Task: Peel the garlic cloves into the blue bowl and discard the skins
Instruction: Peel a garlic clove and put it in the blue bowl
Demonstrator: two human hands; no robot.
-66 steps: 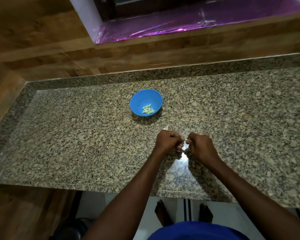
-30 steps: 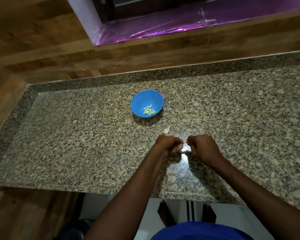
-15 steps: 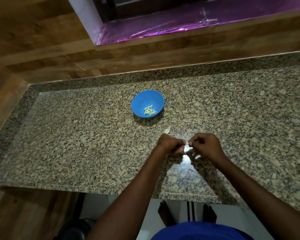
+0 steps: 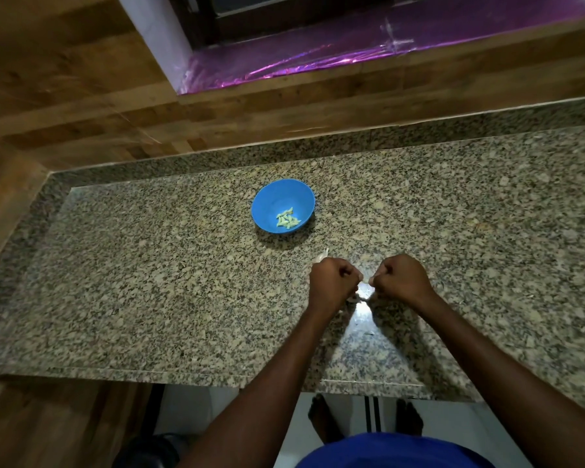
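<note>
A blue bowl (image 4: 277,194) stands on the granite counter (image 4: 149,282) and holds several pale peeled garlic cloves (image 4: 287,218). Nearer to me, my left hand (image 4: 333,284) and my right hand (image 4: 401,281) are curled into fists close together, fingertips pinching a small pale garlic clove (image 4: 365,282) between them; the fingers hide most of it. A scrap of pale garlic skin (image 4: 322,256) lies on the counter just beyond my left hand. More pale scraps (image 4: 360,297) lie below the hands.
A wooden wall runs behind the counter and along its left side. A ledge covered in shiny purple foil (image 4: 352,49) sits above the back wall. The counter's front edge is close to my body, with my bare feet on the floor below.
The hands have stayed together over the same spot, working the clove with small finger movements. A skin scrap that appeared beyond the left hand still lies there. The bowl has not moved.
</note>
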